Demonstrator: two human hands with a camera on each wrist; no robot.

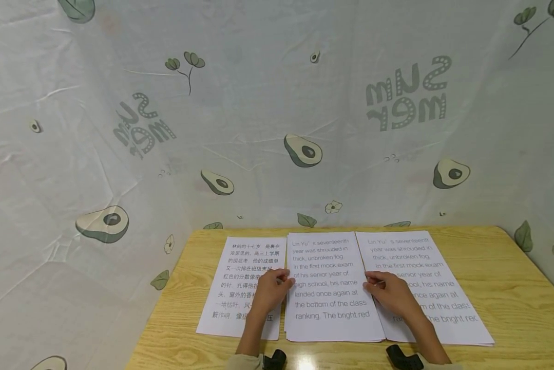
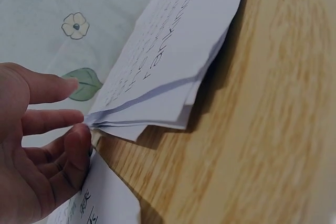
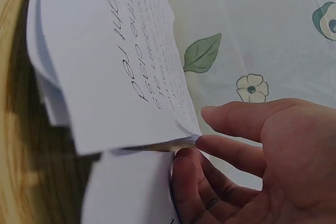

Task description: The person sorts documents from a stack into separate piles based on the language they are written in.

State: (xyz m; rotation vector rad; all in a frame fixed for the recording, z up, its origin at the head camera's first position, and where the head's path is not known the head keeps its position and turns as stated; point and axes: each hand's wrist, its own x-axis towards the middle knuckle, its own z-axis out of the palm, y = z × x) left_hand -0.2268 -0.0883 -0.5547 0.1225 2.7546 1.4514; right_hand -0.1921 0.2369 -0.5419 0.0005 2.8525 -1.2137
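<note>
Cloth backdrop (image 1: 258,103): behind the middle stack and out past both its sides, printed with avocados, leaves, flowers and a mirrored "summer". Wood-grain worktop (image 1: 517,293) under the middle stack, running wider than it both ways.

Right paper (image 1: 438,285): directly right of the middle stack, edges about meeting, large English text. Middle stack (image 1: 329,288): lies on the worktop between the other two papers, same English passage; several layers fan apart at its near left corner. Left paper (image 1: 230,288): just left of the middle stack, narrow strip of wood between, Chinese text.

Hands: left hand (image 1: 271,293) at the middle stack's left edge, over the left paper. Right hand (image 1: 392,294) at its right edge, over the right paper. Both partly curled, fingertips pinching the stack's edge, one digit held clear of it. Edges look slightly raised.

Black wrist units (image 1: 403,358) on both wrists, nearer the wearer than the middle stack.
</note>
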